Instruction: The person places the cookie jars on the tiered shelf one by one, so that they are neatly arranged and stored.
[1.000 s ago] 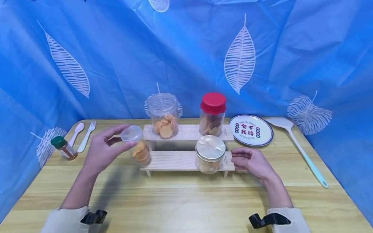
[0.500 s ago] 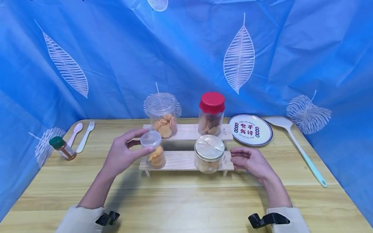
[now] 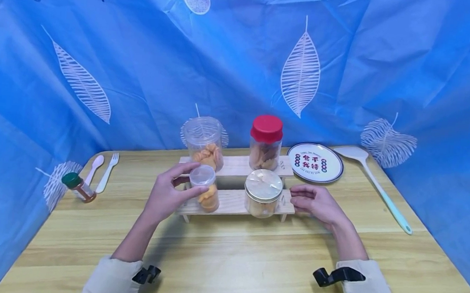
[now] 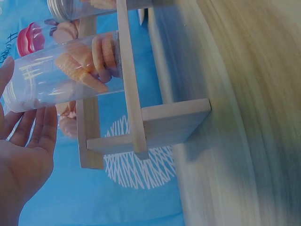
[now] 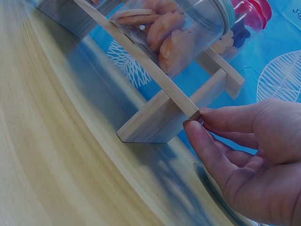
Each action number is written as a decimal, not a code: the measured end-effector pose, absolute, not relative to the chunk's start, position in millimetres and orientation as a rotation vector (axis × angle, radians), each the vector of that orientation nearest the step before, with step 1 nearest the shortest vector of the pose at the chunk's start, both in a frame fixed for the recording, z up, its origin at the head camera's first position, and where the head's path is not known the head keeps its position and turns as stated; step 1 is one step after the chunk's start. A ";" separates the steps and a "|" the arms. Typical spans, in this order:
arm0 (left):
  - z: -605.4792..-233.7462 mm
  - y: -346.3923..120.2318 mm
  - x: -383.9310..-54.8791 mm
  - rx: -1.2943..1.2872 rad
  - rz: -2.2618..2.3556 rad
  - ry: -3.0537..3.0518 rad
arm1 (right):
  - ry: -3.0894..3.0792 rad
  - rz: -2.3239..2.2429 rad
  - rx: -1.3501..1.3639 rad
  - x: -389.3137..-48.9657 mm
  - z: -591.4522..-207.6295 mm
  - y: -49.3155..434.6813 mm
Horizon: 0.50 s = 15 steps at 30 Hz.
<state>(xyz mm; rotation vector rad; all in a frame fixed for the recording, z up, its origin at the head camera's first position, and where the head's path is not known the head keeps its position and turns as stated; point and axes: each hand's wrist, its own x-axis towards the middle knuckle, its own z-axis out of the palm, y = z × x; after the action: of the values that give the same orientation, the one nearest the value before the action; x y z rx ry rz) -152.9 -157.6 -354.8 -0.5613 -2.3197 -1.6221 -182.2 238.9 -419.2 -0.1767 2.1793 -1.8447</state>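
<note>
My left hand [image 3: 170, 193] holds a slim clear jar [image 3: 208, 198] of biscuits near its lid, thumb on one side and fingers on the other. In the left wrist view the jar's base meets the lower board of a two-tier wooden rack [image 3: 230, 201]. My right hand [image 3: 315, 203] pinches the right end of that lower board between thumb and fingers [image 5: 218, 120]. A silver-lidded jar [image 3: 263, 192] of biscuits stands on the lower board near this hand. On the upper board are a wide clear-lidded jar [image 3: 204, 139] and a red-lidded jar [image 3: 266, 144], both with biscuits inside.
At the left lie a green-capped shaker bottle [image 3: 79, 186], a pink spoon [image 3: 94, 168] and a pale fork [image 3: 107, 173]. To the right are a round plate [image 3: 315, 163] and a long-handled spatula [image 3: 375, 183]. A blue leaf-print cloth [image 3: 241, 64] hangs behind the wooden table [image 3: 226, 261].
My left hand has carried the slim jar rightward, from the rack's left end to farther along the lower board. The right hand has stayed at the board's end.
</note>
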 end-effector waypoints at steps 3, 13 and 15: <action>-356.2 -156.4 -154.0 -0.566 -1.607 -2.315 | 2.180 -1.847 -0.176 -182.9 -419.0 238.2; -360.3 -165.8 -151.2 -0.599 -1.629 -2.269 | 2.204 -1.888 -0.202 -179.8 -417.9 242.4; -361.4 -172.0 -151.2 -0.604 -1.602 -2.256 | 2.268 -1.902 -0.201 -178.6 -414.2 246.5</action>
<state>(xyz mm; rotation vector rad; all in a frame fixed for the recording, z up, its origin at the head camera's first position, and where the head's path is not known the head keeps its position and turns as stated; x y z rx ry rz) -151.2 -172.0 -361.4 -0.6036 -2.2556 -1.6023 -178.6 246.5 -414.2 -0.2010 2.2678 -1.9021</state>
